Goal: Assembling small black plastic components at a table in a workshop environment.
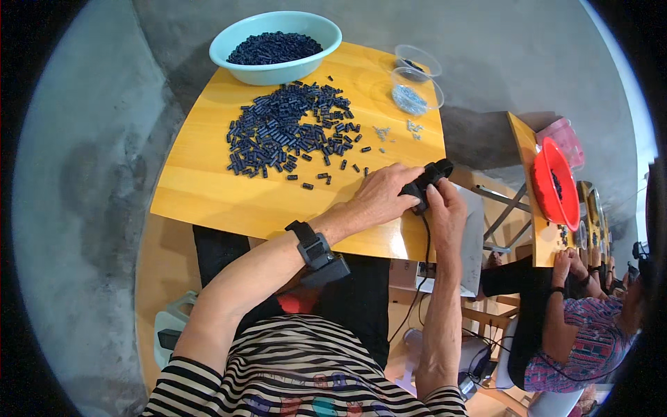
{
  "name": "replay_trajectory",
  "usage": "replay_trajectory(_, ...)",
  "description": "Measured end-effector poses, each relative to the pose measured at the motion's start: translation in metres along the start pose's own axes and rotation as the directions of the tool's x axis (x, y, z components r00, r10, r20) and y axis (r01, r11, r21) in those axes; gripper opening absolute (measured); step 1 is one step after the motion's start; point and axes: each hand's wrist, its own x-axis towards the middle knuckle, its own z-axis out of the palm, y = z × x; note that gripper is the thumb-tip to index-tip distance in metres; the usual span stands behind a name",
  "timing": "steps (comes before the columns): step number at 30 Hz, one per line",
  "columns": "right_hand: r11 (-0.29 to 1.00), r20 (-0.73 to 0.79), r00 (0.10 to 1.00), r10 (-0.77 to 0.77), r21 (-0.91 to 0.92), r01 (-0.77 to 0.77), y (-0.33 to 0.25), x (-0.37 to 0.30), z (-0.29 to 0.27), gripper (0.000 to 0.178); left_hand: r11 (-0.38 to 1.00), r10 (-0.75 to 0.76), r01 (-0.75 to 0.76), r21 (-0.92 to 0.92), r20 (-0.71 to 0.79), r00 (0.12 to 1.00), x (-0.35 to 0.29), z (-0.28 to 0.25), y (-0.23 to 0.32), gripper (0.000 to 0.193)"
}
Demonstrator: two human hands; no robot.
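Over the table's right front corner, my left hand [385,186] and my right hand [448,208] are both closed on a black strapped device [419,193]. Its strap makes a loop at the far end, and a thin black cable [426,233] hangs from it past the table edge. The fingers partly cover the device. A similar black wrist strap [313,247] with a box-shaped unit sits on my left wrist. Left of my hands, many small black cylindrical parts [278,132] lie heaped and scattered on the yellow table [201,184].
A light blue basin [323,59] of black parts stands at the far left. Two clear bowls [434,97] stand at the far right, near small metallic pieces [415,128]. To the right are a neighbouring table [521,146], a red basin [561,201] and a seated person [583,333].
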Motion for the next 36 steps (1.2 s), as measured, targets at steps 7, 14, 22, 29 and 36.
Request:
replay_trajectory(7, 0.983, -0.106, 0.980, -0.170, -0.095, 0.160, -0.002, -0.028, -0.004, 0.029, 0.999, 0.045, -0.045, 0.018, 0.006, 0.999, -0.010, 0.005, 0.002, 0.059)
replay_trajectory(14, 0.953, -0.196, 0.939, -0.281, -0.176, 0.249, 0.011, -0.043, -0.014, 0.026, 0.999, 0.036, -0.037, -0.007, -0.098, 0.995, -0.018, -0.005, 0.003, 0.054)
replay_trajectory(22, 0.876, 0.205, 0.873, -0.442, -0.110, 0.470, -0.101, -0.123, 0.051, 0.052, 1.000, 0.026, -0.022, 0.017, -0.262, 0.965, -0.014, -0.035, -0.002, 0.048)
replay_trajectory(29, 0.787, 0.350, 0.771, -0.531, -0.134, 0.603, -0.135, -0.148, 0.121, 0.051, 0.998, 0.058, -0.051, 0.029, -0.389, 0.919, -0.020, -0.066, -0.017, 0.042)
replay_trajectory(36, 0.558, 0.394, 0.593, -0.702, -0.215, 0.802, -0.152, -0.161, 0.156, 0.054, 0.999, -0.033, 0.050, 0.021, -0.495, 0.868, -0.037, -0.120, -0.024, 0.032)
